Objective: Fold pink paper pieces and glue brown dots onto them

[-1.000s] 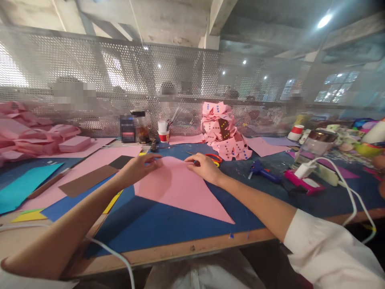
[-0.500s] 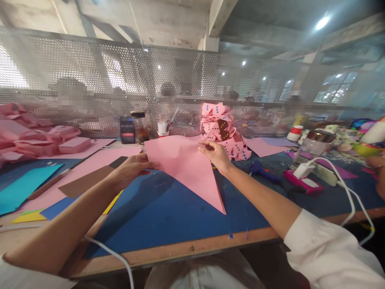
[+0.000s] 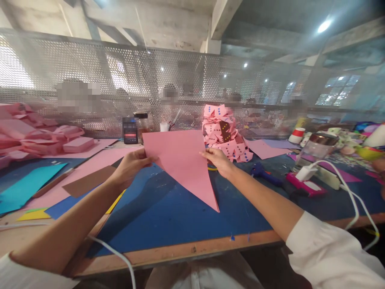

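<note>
A pink sheet of paper [image 3: 180, 154] is held up above the blue table mat [image 3: 168, 224], its lower corner tapering to a point at the right. My left hand [image 3: 134, 164] pinches its left edge between thumb and fingers. On the opposite edge, my right hand [image 3: 218, 160] grips the sheet the same way. The layered edge near the low corner suggests folded or stacked paper, but I cannot tell which. Behind my right hand rises a pile of pink paper pieces with printed dots [image 3: 221, 132].
Pink paper shapes [image 3: 27, 132] heap at the left, near turquoise [image 3: 30, 184] and brown sheets [image 3: 88, 180]. A blue glue gun [image 3: 266, 174], a pink power strip [image 3: 305, 185] with white cables and a glass jar [image 3: 315, 150] lie right. A perforated metal screen [image 3: 180, 68] stands behind.
The pink sheet has been turned flatter toward me, its upper right corner now upright. My right hand has slid slightly down along its edge. The view has shifted slightly.
</note>
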`<act>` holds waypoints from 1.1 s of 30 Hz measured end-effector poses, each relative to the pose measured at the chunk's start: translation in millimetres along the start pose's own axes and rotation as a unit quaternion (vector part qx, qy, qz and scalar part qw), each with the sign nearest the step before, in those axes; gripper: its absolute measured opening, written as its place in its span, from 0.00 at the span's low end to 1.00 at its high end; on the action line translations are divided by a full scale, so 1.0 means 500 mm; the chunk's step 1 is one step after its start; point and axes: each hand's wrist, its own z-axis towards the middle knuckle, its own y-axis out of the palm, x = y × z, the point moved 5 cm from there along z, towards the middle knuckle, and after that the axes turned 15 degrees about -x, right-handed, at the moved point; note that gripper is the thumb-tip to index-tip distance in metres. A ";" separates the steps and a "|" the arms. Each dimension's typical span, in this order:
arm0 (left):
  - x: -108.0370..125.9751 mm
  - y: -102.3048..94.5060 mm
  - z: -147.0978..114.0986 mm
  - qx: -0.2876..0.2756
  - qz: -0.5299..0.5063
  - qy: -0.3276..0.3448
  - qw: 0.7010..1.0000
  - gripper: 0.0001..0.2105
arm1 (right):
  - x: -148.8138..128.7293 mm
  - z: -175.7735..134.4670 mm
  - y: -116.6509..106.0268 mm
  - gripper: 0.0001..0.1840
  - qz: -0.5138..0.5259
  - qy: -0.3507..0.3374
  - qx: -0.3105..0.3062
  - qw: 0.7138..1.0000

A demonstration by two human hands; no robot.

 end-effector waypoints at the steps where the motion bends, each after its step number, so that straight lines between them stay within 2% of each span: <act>1: 0.010 0.001 -0.003 0.007 -0.002 0.017 1.000 0.16 | -0.006 0.001 -0.003 0.19 -0.011 -0.011 0.007 1.000; 5: 0.051 -0.009 -0.018 0.066 0.001 0.068 0.995 0.14 | -0.048 0.004 -0.013 0.19 -0.053 -0.059 0.024 0.997; 9: 0.088 -0.020 -0.039 0.142 0.018 0.110 0.984 0.10 | -0.114 -0.009 -0.011 0.17 -0.131 -0.128 0.025 0.983; 13: 0.128 -0.008 -0.067 0.191 0.017 0.125 0.973 0.12 | -0.174 -0.035 -0.003 0.15 -0.157 -0.174 0.025 0.972; 15: 0.155 0.001 -0.089 0.211 0.049 0.137 0.967 0.11 | -0.198 -0.054 -0.002 0.13 -0.189 -0.185 0.037 0.964; 18: 0.189 0.020 -0.121 0.166 0.155 0.192 0.955 0.08 | -0.217 -0.089 0.001 0.11 -0.210 -0.194 0.034 0.958; 20: 0.179 0.035 -0.138 0.079 0.203 0.210 0.953 0.08 | -0.210 -0.117 0.007 0.10 -0.215 -0.197 0.004 0.957; 23: 0.103 0.047 -0.156 -0.024 0.255 0.133 0.958 0.11 | -0.161 -0.154 0.023 0.08 -0.267 -0.155 -0.076 0.948; 25: 0.042 0.052 -0.167 -0.065 0.290 0.080 0.951 0.08 | -0.119 -0.179 0.035 0.09 -0.315 -0.141 -0.137 0.928; 27: -0.005 0.064 -0.177 -0.121 0.336 0.067 0.932 0.09 | -0.081 -0.201 0.045 0.11 -0.367 -0.125 -0.192 0.902; 30: -0.038 0.077 -0.191 -0.177 0.383 0.065 0.904 0.13 | -0.051 -0.226 0.050 0.13 -0.443 -0.123 -0.216 0.861; 33: -0.032 0.085 -0.199 -0.197 0.398 0.083 0.892 0.14 | -0.046 -0.236 0.051 0.13 -0.460 -0.128 -0.215 0.852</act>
